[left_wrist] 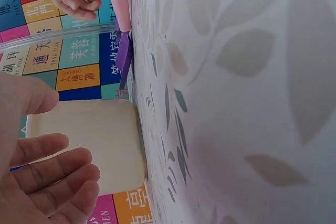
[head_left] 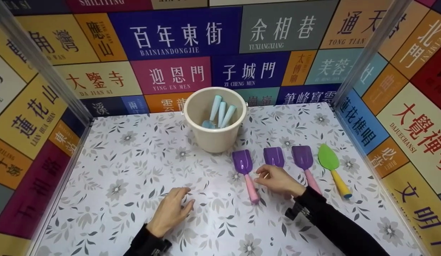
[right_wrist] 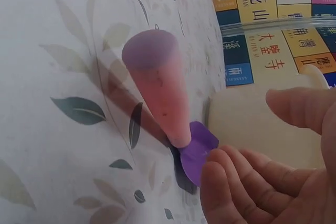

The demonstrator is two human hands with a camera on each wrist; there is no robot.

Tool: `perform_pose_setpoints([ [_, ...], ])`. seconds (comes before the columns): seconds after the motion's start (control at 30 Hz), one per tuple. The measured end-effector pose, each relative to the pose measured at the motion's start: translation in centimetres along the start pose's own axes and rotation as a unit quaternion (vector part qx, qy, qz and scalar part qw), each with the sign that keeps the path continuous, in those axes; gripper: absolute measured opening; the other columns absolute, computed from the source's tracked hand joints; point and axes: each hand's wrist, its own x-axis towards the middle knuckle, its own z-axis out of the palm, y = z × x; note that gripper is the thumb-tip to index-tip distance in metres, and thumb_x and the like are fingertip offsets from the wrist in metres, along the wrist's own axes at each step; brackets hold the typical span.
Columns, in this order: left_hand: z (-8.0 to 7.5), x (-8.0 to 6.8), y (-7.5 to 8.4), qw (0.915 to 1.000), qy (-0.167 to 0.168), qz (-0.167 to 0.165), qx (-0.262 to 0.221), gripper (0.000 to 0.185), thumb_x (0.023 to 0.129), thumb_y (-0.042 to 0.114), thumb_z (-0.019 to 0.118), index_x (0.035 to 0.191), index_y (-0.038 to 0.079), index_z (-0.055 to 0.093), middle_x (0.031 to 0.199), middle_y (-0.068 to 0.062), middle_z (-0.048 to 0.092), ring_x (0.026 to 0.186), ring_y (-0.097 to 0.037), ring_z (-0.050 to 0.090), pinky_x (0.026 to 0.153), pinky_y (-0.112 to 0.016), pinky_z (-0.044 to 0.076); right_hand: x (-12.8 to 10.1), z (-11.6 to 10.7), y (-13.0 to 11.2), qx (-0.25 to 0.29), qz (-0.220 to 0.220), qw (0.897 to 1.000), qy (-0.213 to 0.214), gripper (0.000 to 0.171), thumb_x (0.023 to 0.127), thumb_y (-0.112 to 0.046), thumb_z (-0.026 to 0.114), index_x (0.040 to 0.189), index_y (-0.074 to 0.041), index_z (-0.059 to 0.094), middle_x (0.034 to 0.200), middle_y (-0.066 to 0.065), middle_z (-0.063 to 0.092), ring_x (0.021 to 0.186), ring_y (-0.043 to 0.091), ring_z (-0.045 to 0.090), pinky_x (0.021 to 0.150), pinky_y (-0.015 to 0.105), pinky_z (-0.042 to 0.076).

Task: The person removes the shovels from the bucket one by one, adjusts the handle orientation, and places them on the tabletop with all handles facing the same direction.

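Your right hand (head_left: pixel 279 181): among the purple shovels, fingers released and loosely bent, with no tool grasped; whether they touch a shovel, you cannot tell.
Your left hand (head_left: pixel 171 209): above the desk (head_left: pixel 138 177), well apart from the tools, fingers relaxed and slightly curved, holding nothing.
Left purple shovel (head_left: pixel 244 168): lying on the desk just beside your right fingertips, blade toward the back, pink handle toward you.
Middle purple shovel (head_left: pixel 273 156): partly behind your right hand in the head view, its blade showing past the knuckles, its handle hidden.
Right purple shovel (head_left: pixel 303 158): beyond your right hand, pink handle running down behind your wrist.
Green trowel (head_left: pixel 329 159): last on the right, yellow handle angled toward you.
Cream bucket (head_left: pixel 215 140): upright near the back wall, left of the row, with three pale blue handles (head_left: pixel 221 113) leaning inside.
Desk cover: white, printed with grey leaves and flowers.
Walls (head_left: pixel 176 33): colourful blocks of Chinese lettering.
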Motion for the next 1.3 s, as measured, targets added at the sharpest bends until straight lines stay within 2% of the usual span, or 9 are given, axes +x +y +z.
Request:
perform_pose_setpoints([
  [0.17,0.1,0.2,-0.1,0.9998,0.015,0.012,0.001,0.032,0.081,0.01,0.085,0.109,0.003,0.071,0.095,-0.009,0.07,0.085,-0.021,0.067,0.07,-0.032,0.06,-1.7,-1.4,1.0,-0.018,-0.068,0.997,0.023,0.041,0.097,-0.023,0.074,0.122,0.008,0.065,0.103,0.015,0.074,0.09,0.023,0.07,0.08,0.033,0.059],
  [0.3,0.1,0.5,-0.1,0.9994,0.024,0.023,0.002,0.033,0.081,0.01,0.085,0.109,0.003,0.07,0.094,-0.008,0.071,0.085,-0.021,0.067,0.069,-0.032,0.06,-3.2,-2.2,1.7,-0.036,-0.121,0.99,0.064,0.039,0.096,-0.017,0.075,0.122,0.01,0.065,0.103,0.02,0.073,0.089,0.027,0.071,0.08,0.035,0.061],
  [0.4,0.0,0.7,0.1,0.9992,0.03,0.025,-0.001,0.034,0.08,0.009,0.085,0.111,0.002,0.071,0.096,-0.009,0.071,0.086,-0.022,0.068,0.069,-0.032,0.06,-4.0,-2.3,2.1,-0.062,-0.161,0.979,0.106,0.036,0.093,-0.012,0.077,0.119,0.01,0.065,0.101,0.02,0.073,0.088,0.031,0.07,0.078,0.04,0.062],
  [0.53,-0.1,1.3,0.3,0.9986,0.038,0.036,-0.005,0.036,0.08,0.007,0.085,0.111,0.001,0.071,0.097,-0.009,0.072,0.087,-0.022,0.069,0.071,-0.032,0.06,-4.7,-2.0,2.5,-0.112,-0.201,0.959,0.163,0.036,0.088,-0.008,0.082,0.117,0.008,0.067,0.101,0.018,0.073,0.089,0.032,0.071,0.078,0.045,0.061],
  [0.73,-0.1,2.3,0.6,0.9965,0.051,0.066,-0.01,0.038,0.079,0.007,0.087,0.112,0.0,0.069,0.097,-0.011,0.071,0.088,-0.022,0.068,0.072,-0.031,0.06,-5.4,-1.5,3.3,-0.192,-0.203,0.934,0.222,0.041,0.084,-0.01,0.084,0.119,0.005,0.068,0.111,0.02,0.074,0.103,0.036,0.071,0.091,0.053,0.058],
  [0.9,0.0,3.2,0.7,0.9957,0.055,0.073,-0.013,0.037,0.08,0.007,0.085,0.112,-0.001,0.069,0.098,-0.012,0.072,0.09,-0.023,0.068,0.076,-0.033,0.061,-6.0,-1.6,4.3,-0.251,-0.215,0.906,0.265,0.044,0.081,-0.011,0.086,0.117,0.005,0.068,0.11,0.022,0.073,0.101,0.039,0.07,0.087,0.054,0.058],
  [0.97,0.1,3.6,0.8,0.9956,0.056,0.074,-0.012,0.037,0.08,0.007,0.085,0.112,-0.001,0.069,0.098,-0.012,0.072,0.09,-0.024,0.068,0.076,-0.033,0.061,-6.2,-1.8,4.7,-0.261,-0.218,0.898,0.277,0.046,0.079,-0.011,0.087,0.117,0.006,0.067,0.109,0.023,0.071,0.099,0.04,0.069,0.083,0.052,0.06],
  [1.07,0.1,4.1,0.8,0.9957,0.054,0.075,-0.008,0.036,0.08,0.008,0.085,0.111,-0.001,0.069,0.098,-0.012,0.072,0.091,-0.025,0.068,0.077,-0.034,0.062,-6.6,-2.0,5.1,-0.267,-0.215,0.894,0.288,0.049,0.078,-0.012,0.089,0.117,0.007,0.067,0.108,0.024,0.07,0.096,0.041,0.069,0.079,0.051,0.061],
  [1.3,-0.7,6.2,0.8,0.9969,0.05,0.061,-0.011,0.035,0.083,0.01,0.084,0.113,-0.002,0.069,0.099,-0.014,0.072,0.092,-0.028,0.07,0.077,-0.038,0.062,-7.2,-2.4,5.7,-0.264,-0.198,0.895,0.3,0.049,0.077,-0.012,0.089,0.117,0.005,0.067,0.106,0.023,0.07,0.092,0.041,0.069,0.074,0.053,0.06],
])
